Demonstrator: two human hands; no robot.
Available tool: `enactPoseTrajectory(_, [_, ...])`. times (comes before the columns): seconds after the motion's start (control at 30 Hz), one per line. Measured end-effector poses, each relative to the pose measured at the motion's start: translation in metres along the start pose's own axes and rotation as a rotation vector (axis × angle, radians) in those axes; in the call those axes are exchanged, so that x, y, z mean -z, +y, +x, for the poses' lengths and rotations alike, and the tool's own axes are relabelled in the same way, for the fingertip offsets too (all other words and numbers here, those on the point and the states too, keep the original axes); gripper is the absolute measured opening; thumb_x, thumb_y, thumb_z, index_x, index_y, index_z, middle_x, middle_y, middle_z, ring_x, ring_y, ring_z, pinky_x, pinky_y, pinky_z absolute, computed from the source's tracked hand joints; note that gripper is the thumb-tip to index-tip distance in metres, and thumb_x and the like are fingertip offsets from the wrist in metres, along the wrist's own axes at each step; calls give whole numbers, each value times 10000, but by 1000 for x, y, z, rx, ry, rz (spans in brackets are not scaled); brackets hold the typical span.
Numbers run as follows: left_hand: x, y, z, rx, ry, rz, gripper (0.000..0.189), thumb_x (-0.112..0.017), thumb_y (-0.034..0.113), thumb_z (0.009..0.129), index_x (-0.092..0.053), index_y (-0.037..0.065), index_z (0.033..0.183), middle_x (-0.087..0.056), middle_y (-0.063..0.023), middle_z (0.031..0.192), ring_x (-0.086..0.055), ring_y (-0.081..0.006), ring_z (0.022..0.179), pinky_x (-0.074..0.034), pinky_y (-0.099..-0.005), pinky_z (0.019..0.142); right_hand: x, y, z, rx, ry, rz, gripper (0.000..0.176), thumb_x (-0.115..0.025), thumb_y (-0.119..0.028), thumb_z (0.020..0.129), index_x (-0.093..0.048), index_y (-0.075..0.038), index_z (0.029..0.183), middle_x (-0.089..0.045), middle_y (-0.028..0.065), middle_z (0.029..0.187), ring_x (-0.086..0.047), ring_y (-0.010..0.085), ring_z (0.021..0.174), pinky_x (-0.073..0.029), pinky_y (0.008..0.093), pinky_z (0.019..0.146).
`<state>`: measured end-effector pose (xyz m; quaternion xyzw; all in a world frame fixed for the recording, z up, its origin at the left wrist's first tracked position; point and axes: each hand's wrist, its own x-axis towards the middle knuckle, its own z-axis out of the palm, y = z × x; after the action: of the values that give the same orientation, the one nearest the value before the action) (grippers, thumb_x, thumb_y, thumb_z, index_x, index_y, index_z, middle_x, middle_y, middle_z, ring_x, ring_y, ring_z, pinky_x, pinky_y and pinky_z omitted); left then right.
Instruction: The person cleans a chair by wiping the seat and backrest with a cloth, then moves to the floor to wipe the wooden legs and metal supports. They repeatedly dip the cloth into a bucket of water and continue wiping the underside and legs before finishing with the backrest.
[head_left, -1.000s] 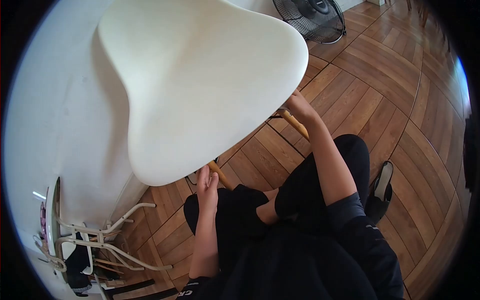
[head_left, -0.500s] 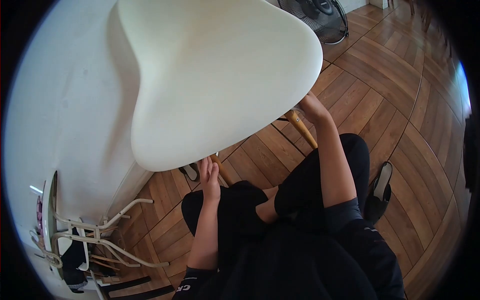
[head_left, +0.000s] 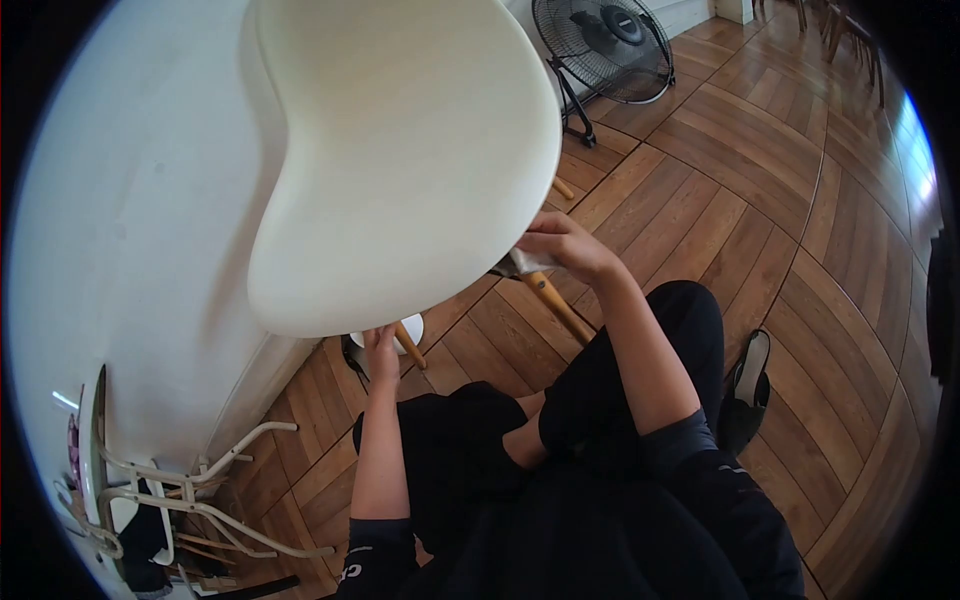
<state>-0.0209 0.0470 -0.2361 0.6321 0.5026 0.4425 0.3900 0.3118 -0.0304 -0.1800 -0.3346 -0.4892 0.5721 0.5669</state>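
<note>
A white moulded chair point(head_left: 400, 170) with wooden legs fills the upper middle, its seat tilted towards me. My right hand point(head_left: 565, 245) is closed at the seat's right edge, by the top of a wooden leg point(head_left: 555, 305). A crumpled pale cloth point(head_left: 532, 262) shows beneath its fingers. My left hand point(head_left: 380, 352) grips the seat's front edge from below, beside another wooden leg point(head_left: 409, 345); its fingertips are hidden under the seat.
A black floor fan point(head_left: 605, 45) stands at the back by the wall. A round white object point(head_left: 414, 327) lies behind the left leg. Cream metal legs point(head_left: 215, 490) jut out at lower left. A dark slipper point(head_left: 745, 395) rests on the wooden floor point(head_left: 850, 350).
The chair has shifted left and turned in view, exposing more of the fan. Both hands moved left with it. The pale cloth under my right hand and the round white object now show more.
</note>
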Motion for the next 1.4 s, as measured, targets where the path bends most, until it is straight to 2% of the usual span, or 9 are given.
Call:
enactPoseTrajectory(0.13, [11, -7, 17, 109, 42, 69, 628, -460, 390, 935, -262, 20, 1403, -309, -111, 1410, -320, -222, 1282, -255, -352, 1057, -18, 5, 3, 74, -98, -43, 274, -619, -279, 814, -667, -21, 895, -494, 70, 1175, -502, 181, 1009, -368, 301, 879])
enactPoseTrajectory(0.33, [63, -62, 55, -1, 35, -142, 633, -521, 333, 921, -279, -8, 1396, -306, -116, 1440, -311, -207, 1322, -191, -342, 1101, -27, 13, -2, 142, -145, -179, 295, -643, -344, 804, -689, -69, 901, -422, 125, 1257, -421, 258, 1163, -304, 386, 980])
enactPoseTrajectory(0.4, [84, -60, 61, 373, -288, -1097, 692, -487, 401, 922, -199, 33, 1433, -225, -120, 1484, -213, -224, 1375, -138, -388, 1114, -30, 11, -3, 138, -164, -194, 293, -643, -352, 802, -692, -80, 900, -409, 136, 1272, -415, 264, 1172, -305, 395, 980])
enactPoseTrajectory(0.43, [82, -67, 63, 374, -291, -1094, 692, -487, 401, 922, -199, 33, 1433, -225, -120, 1484, -213, -224, 1375, -138, -388, 1114, -32, 9, -4, 135, -186, -213, 292, -642, -359, 800, -695, -90, 900, -396, 146, 1286, -408, 269, 1182, -305, 404, 980])
enactPoseTrajectory(0.5, [69, -82, 68, 60, 39, -98, 720, -454, 452, 919, -156, 70, 1451, -168, -115, 1507, -119, -239, 1404, -95, -426, 1114, -37, 11, -4, 154, -210, -235, 283, -632, -360, 812, -696, -105, 915, -389, 138, 1296, -397, 271, 1192, -319, 388, 971])
enactPoseTrajectory(1.03, [78, -74, 95, -89, 43, 173, 789, -429, 500, 902, -41, 117, 1471, -57, -92, 1533, -33, -265, 1412, -32, -530, 1086, -64, 35, 9, 283, -342, -206, 273, -617, -320, 844, -671, -120, 1022, -327, 152, 1371, -341, 308, 1272, -315, 404, 1023])
enactPoseTrajectory(1.17, [35, 0, 42, 31, 237, 182, 649, -444, 383, 935, -169, 106, 1454, -225, -119, 1479, -198, -262, 1368, -157, -481, 1077, -23, 11, 17, 201, 32, 114, 270, -568, -274, 889, -627, -130, 1110, -593, 77, 1087, -554, 176, 998, -458, 345, 829])
enactPoseTrajectory(1.23, [8, 25, -5, -176, 220, 129, 479, -455, 216, 951, -313, 58, 1381, -413, -126, 1315, -396, -232, 1210, -297, -386, 1017, -1, -11, 24, 304, 361, 109, 271, -550, -258, 912, -611, -89, 1115, -638, -3, 906, -595, 112, 778, -485, 286, 714])
enactPoseTrajectory(1.4, [-58, 60, -68, -618, 18, 277, 277, -495, 79, 899, -523, -22, 1155, -530, -116, 1033, -527, -231, 948, -425, -354, 831, 26, -12, 83, 424, 813, -390, 326, -606, -230, 853, -585, -61, 1131, -648, 121, 958, -630, 256, 811, -486, 337, 719])
